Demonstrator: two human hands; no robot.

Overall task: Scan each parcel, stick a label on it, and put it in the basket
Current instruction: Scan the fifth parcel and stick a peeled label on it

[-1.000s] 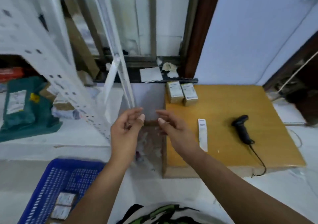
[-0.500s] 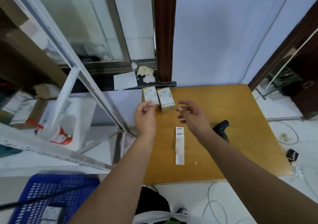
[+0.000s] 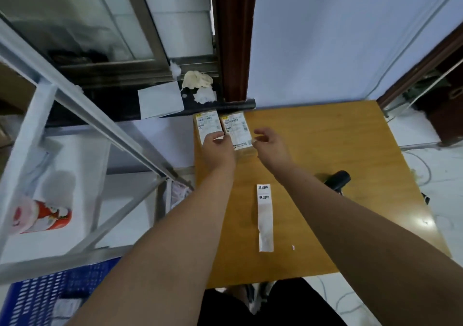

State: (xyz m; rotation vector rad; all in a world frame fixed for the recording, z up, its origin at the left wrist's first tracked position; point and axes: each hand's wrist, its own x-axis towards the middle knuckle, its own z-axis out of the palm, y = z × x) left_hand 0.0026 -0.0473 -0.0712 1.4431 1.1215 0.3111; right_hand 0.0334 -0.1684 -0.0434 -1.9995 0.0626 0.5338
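At the eleven o'clock corner of the table [image 3: 325, 137], two parcels lay side by side and touching, the left parcel [image 3: 206, 125] and the right parcel [image 3: 236, 127], each with a printed slip on top. The left hand [image 3: 218, 150] lay over the near end of the left parcel. Its fingers were hidden behind the back of the hand, so whether they gripped the box or only touched it could not be told. The right hand [image 3: 270, 142] hung at three o'clock of the right parcel, its fingers apart and loosely curled, with nothing plainly in them.

Both parcels sat close to the table's nine o'clock edge, so a clumsy pull might have tipped the left one to the floor, short of the basket [image 3: 37, 298] at seven o'clock. Because they touched, lifting one could have dragged the other. Because they looked alike, one might have been scanned twice. The label strip [image 3: 264, 215], lying loose at six o'clock of the parcels, could have been swept off by a forearm.

The scanner [image 3: 337, 181], at three o'clock of the strip, was half covered by the right forearm. The basket was cut off by the frame and its contents were blurred. The print on the slips was unreadable.
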